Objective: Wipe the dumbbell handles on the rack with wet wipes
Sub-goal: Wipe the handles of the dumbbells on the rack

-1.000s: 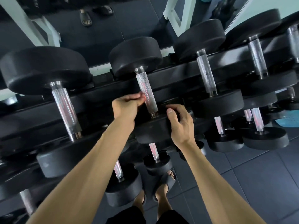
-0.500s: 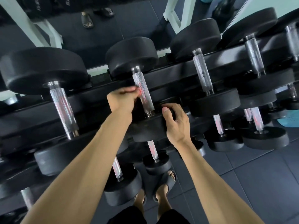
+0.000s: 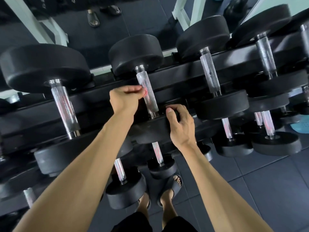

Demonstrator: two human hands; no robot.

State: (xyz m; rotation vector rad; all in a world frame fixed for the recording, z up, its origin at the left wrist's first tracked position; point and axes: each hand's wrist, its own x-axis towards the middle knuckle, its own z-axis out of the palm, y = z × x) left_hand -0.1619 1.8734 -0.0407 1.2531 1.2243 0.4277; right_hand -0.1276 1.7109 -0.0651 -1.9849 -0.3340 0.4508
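Two hands are working on one dumbbell in the middle of the rack's (image 3: 175,77) top tier. Your left hand (image 3: 125,99) is curling its fingers against the left side of the knurled handle (image 3: 147,91), at about mid-length; whether a wet wipe is pinched there cannot be told, since no cloth is plainly showing, only a pinkish tint at the fingertips. Your right hand (image 3: 181,126) is gripping the rim of the near weight head (image 3: 150,129), thumb on top, steadying the dumbbell. Compared with the views from a second and half a second ago, your left hand is sitting at nearly the same place on the handle and your right hand is keeping its hold on the head, so little has changed beyond a slight shift of the head camera. Judged from that, the wiping of this handle is still under way rather than finished, and its upper and lower stretches are probably remaining to be covered. Neighbouring handles, one to the left (image 3: 64,108) and one to the right (image 3: 209,72), are lying untouched on the same tier, well apart from both hands.
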